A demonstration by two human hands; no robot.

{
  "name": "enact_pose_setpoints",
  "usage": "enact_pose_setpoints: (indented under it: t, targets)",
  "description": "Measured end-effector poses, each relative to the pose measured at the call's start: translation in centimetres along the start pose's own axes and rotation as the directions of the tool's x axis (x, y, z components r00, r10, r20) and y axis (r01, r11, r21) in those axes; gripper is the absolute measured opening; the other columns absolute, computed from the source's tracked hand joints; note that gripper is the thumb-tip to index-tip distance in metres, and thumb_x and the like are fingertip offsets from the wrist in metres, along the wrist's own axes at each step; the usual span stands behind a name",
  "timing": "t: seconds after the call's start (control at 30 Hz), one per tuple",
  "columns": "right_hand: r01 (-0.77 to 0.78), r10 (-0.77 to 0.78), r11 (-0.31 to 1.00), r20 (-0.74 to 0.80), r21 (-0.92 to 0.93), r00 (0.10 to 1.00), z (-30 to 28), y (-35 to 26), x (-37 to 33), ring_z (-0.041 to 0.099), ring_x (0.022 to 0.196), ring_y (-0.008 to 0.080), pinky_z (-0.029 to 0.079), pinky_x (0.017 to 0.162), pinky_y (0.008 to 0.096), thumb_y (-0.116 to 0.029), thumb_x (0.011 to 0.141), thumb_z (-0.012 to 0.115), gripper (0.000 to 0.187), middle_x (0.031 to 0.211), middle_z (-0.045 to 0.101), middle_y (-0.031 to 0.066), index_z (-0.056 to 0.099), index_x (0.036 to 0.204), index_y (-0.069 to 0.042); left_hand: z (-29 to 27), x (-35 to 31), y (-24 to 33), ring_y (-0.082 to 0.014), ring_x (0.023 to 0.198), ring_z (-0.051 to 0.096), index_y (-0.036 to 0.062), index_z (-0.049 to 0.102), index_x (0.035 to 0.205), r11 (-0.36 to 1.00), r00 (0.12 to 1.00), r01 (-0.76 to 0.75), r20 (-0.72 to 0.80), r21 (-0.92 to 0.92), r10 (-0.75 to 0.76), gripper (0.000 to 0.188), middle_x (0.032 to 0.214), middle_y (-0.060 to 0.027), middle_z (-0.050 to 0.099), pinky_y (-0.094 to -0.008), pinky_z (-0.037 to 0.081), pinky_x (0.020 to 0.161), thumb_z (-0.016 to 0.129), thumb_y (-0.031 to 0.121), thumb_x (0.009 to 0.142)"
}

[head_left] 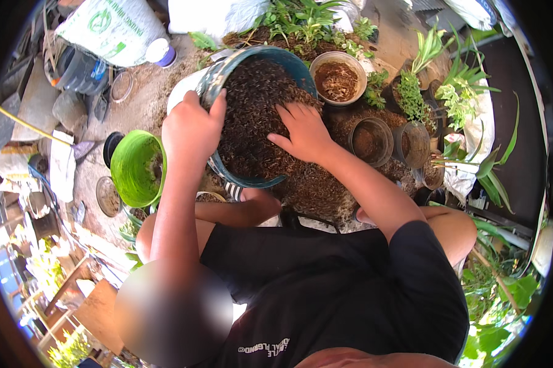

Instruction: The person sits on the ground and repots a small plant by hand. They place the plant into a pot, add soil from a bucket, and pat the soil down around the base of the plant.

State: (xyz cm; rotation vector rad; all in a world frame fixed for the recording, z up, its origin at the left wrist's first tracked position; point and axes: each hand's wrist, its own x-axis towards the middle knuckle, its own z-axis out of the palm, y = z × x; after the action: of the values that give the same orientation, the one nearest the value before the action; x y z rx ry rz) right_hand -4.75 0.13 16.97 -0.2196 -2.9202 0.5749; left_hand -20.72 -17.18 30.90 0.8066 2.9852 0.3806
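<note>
A large blue-green bucket [292,61] tilts toward me, full of dark, loose potting mix [252,101] with coarse bits in it. My left hand [194,126] grips the bucket's left rim, the thumb lying over the edge and the other fingers on the outer wall, partly hidden. Spread fingers of my right hand [304,132] rest on the mix near the bucket's right side. Below the bucket's near edge, more of the dark mix [313,190] lies heaped on the ground between my legs.
A bright green pot [138,168] lies tilted at the left. Right of the bucket are a round pot with brown material [338,76], clear plastic pots [371,141] and leafy plants [411,98]. A white sack [114,30] and a white container with a purple band [161,53] stand far left.
</note>
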Motion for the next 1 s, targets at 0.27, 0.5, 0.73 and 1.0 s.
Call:
enact_pose_setpoints:
  t: [0.27,0.5,0.73,1.0]
  targets:
    - [0.400,-0.416,0.909,0.264,0.116,0.870,-3.6,5.7,-8.3,0.059,0.121,0.0320,0.051,0.097,0.0447,-0.041,0.095,0.065,0.042,0.129,0.063,0.0133,0.071,0.116,-0.005,-0.1,-0.4,2.0,-0.0480,0.087,0.069,-0.0039,0.065,0.097,0.998,0.991,-0.059,0.122,-0.027,0.062,0.060,0.085,-0.0291,0.070,-0.0545,0.053,0.082,0.059,0.056,0.095]
    - [0.110,-0.115,0.991,-0.065,-0.073,0.991,-4.0,5.5,-1.0,0.045,0.140,0.0427,0.037,0.117,0.0485,-0.046,0.100,0.058,0.067,0.151,0.047,0.0285,0.051,0.143,0.005,0.4,-1.1,2.4,-0.0480,0.085,0.069,-0.0034,0.066,0.097,0.998,0.994,-0.067,0.092,0.007,0.066,0.060,0.083,-0.0285,0.070,-0.0546,0.054,0.080,0.059,0.056,0.095]
    - [-0.231,0.229,0.971,0.039,0.056,0.973,2.2,-2.5,-1.0,0.042,0.138,0.0443,0.037,0.115,0.0484,-0.059,0.094,0.060,0.086,0.147,0.045,0.0294,0.047,0.143,0.011,0.5,0.0,0.8,-0.0483,0.086,0.069,-0.0032,0.066,0.098,0.999,1.000,-0.029,0.013,0.031,0.028,0.060,0.084,-0.0284,0.070,-0.0548,0.053,0.081,0.058,0.056,0.096]
    - [0.309,-0.313,0.950,0.228,0.053,0.922,-1.9,4.2,-7.8,0.061,0.112,0.0314,0.049,0.098,0.0443,-0.031,0.083,0.074,0.041,0.111,0.063,0.0115,0.069,0.115,-0.005,-0.1,0.0,0.4,-0.0479,0.087,0.069,-0.0035,0.066,0.098,0.999,0.998,-0.041,0.049,-0.011,0.042,0.059,0.086,-0.0290,0.070,-0.0546,0.054,0.081,0.059,0.055,0.094]
